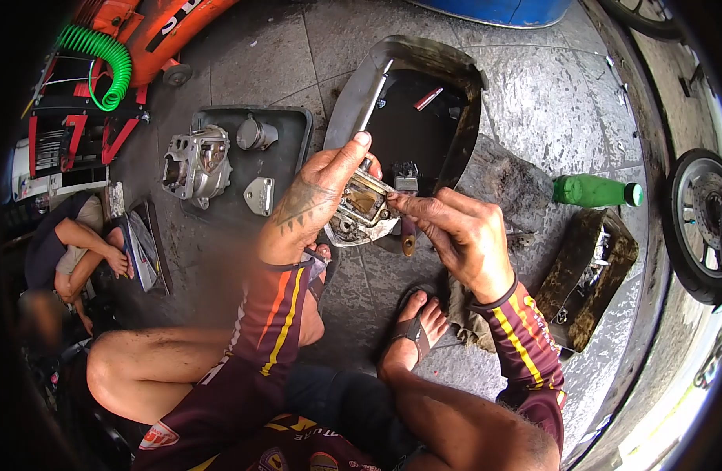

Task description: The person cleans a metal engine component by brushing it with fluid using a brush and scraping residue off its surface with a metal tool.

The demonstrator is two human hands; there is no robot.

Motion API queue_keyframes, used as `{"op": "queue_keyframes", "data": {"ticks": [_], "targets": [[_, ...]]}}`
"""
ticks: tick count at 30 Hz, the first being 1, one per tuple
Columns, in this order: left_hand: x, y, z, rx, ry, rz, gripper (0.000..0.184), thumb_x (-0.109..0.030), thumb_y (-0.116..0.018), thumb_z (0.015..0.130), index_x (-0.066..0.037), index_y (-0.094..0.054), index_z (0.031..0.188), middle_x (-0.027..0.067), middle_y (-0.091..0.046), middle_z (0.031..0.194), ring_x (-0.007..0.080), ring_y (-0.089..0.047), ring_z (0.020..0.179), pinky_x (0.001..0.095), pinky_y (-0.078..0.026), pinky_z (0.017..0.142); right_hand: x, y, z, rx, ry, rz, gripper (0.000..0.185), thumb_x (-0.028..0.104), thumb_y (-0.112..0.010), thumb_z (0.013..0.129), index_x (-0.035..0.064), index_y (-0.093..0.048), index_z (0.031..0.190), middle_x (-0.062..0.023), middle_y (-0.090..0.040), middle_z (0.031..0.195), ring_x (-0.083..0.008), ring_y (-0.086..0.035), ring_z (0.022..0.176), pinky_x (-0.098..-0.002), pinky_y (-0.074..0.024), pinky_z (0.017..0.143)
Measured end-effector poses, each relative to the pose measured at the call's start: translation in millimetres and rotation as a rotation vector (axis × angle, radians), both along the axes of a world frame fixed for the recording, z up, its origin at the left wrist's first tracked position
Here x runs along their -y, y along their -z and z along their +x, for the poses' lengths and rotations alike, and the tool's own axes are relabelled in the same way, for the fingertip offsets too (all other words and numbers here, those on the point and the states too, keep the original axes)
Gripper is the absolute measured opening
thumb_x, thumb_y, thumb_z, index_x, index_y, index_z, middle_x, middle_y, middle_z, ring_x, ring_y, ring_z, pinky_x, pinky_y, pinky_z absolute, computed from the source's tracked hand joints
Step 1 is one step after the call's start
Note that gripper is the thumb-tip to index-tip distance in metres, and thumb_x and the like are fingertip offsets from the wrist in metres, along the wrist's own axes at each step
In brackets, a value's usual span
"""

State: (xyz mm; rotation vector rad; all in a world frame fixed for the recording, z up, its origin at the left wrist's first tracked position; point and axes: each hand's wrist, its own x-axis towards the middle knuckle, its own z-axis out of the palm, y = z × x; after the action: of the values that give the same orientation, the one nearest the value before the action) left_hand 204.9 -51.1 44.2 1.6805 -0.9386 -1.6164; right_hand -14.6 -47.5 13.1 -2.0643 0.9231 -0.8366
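Observation:
My left hand (314, 192) is closed round a metal engine cylinder head (361, 208), its open chamber facing up. The thumb lies along the far side of the part. My right hand (463, 235) is pinched at the part's right edge; whatever sits between those fingertips is too small or hidden to make out. Beneath the cylinder head, a brown rounded end (408, 238) of some object sticks out. Just beyond my hands lies a dark oily pan (472, 94), holding a small red piece (428, 98). A ridged metal piece (406, 177) is at its near end.
To the left, a grey tray (298, 125) bears a metal engine casing (198, 163), a round metal part (255, 133) and a small cover (259, 196). On the right are a green bottle (592, 191), a grimy box (553, 290) and a wheel (698, 224). Another person (78, 243) sits far left.

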Motion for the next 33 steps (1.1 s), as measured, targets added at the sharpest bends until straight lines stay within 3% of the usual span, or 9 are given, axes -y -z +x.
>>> {"op": "queue_keyframes", "data": {"ticks": [4,8,10,12,13,17,21,24,33], "targets": [[-2.7,-5.2,-9.7,-0.035,-0.059,0.069,0.052,-0.054,-0.050,0.100,-0.007,-0.065,0.084,0.0015,-0.062,0.074,0.0080,-0.059,0.064,0.0219,-0.048,0.060,4.5,1.3,2.8,0.068,0.102,0.035,0.037,0.011,-0.069,0.084,0.0242,-0.071,0.118,-0.0030,-0.059,0.073,-0.0239,-0.062,0.062,-0.0355,-0.0508,0.054],[0.5,-0.7,-3.1,-0.059,-0.134,0.002,0.051,-0.053,-0.051,0.100,-0.006,-0.066,0.086,0.0020,-0.062,0.076,0.0093,-0.061,0.063,0.0226,-0.050,0.060,-9.6,1.9,2.8,-0.008,-0.022,0.004,0.038,0.011,-0.069,0.082,0.0245,-0.071,0.117,-0.0038,-0.052,0.068,-0.0245,-0.060,0.060,-0.0360,-0.0518,0.056],[0.7,0.1,-1.7,-0.045,-0.211,0.028,0.051,-0.052,-0.051,0.100,-0.006,-0.066,0.087,0.0020,-0.062,0.078,0.0093,-0.062,0.065,0.0230,-0.051,0.061,-9.1,0.1,2.3,-0.062,-0.041,0.043,0.034,0.011,-0.070,0.085,0.0212,-0.071,0.117,-0.0041,-0.058,0.073,-0.0246,-0.064,0.064,-0.0358,-0.0535,0.059],[0.2,1.7,-2.3,-0.054,-0.205,0.025,0.052,-0.054,-0.050,0.100,-0.006,-0.066,0.088,0.0023,-0.063,0.079,0.0087,-0.062,0.065,0.0231,-0.052,0.061,-2.8,7.9,8.9,0.156,0.128,0.023,0.029,0.012,-0.070,0.088,0.0146,-0.069,0.117,-0.0058,-0.066,0.080,-0.0255,-0.068,0.069,-0.0349,-0.0548,0.062],[-0.7,1.0,-3.5,-0.041,-0.176,0.026,0.053,-0.055,-0.049,0.100,-0.006,-0.066,0.087,0.0024,-0.063,0.080,0.0085,-0.062,0.065,0.0231,-0.052,0.061,-1.4,0.6,10.5,0.190,0.183,0.077,0.019,0.011,-0.070,0.089,0.0068,-0.067,0.107,-0.0083,-0.070,0.086,-0.0266,-0.071,0.074,-0.0340,-0.0551,0.063],[0.6,-4.5,-5.8,0.006,-0.156,0.025,0.055,-0.056,-0.048,0.100,-0.006,-0.066,0.086,0.0023,-0.064,0.080,0.0078,-0.061,0.065,0.0224,-0.051,0.060,-5.5,-6.1,15.4,0.179,0.251,0.190,0.012,0.009,-0.071,0.088,0.0032,-0.062,0.092,-0.0105,-0.069,0.082,-0.0270,-0.070,0.069,-0.0342,-0.0539,0.059],[0.3,-2.2,-4.9,0.006,-0.152,0.013,0.055,-0.056,-0.049,0.100,-0.006,-0.066,0.086,0.0016,-0.063,0.079,0.0081,-0.061,0.066,0.0220,-0.051,0.062,-10.1,-7.0,17.2,0.231,0.194,0.295,0.009,0.005,-0.070,0.088,0.0015,-0.063,0.091,-0.0102,-0.067,0.079,-0.0241,-0.069,0.067,-0.0329,-0.0531,0.059],[-0.8,-0.6,-3.8,-0.008,-0.123,0.027,0.055,-0.056,-0.049,0.100,-0.006,-0.066,0.086,0.0015,-0.063,0.079,0.0084,-0.061,0.067,0.0224,-0.051,0.063,-1.8,1.1,13.7,0.234,0.261,0.176,0.009,0.005,-0.072,0.085,0.0024,-0.064,0.088,-0.0098,-0.066,0.084,-0.0241,-0.069,0.076,-0.0336,-0.0541,0.065],[-1.7,-1.3,-7.1,0.008,-0.132,0.026,0.055,-0.056,-0.048,0.100,-0.006,-0.067,0.086,0.0014,-0.062,0.078,0.0086,-0.061,0.064,0.0223,-0.050,0.062,-10.8,0.2,18.4,0.231,0.204,0.121,0.008,0.003,-0.074,0.082,0.0020,-0.067,0.087,-0.0091,-0.065,0.083,-0.0246,-0.068,0.075,-0.0331,-0.0546,0.067]]}}
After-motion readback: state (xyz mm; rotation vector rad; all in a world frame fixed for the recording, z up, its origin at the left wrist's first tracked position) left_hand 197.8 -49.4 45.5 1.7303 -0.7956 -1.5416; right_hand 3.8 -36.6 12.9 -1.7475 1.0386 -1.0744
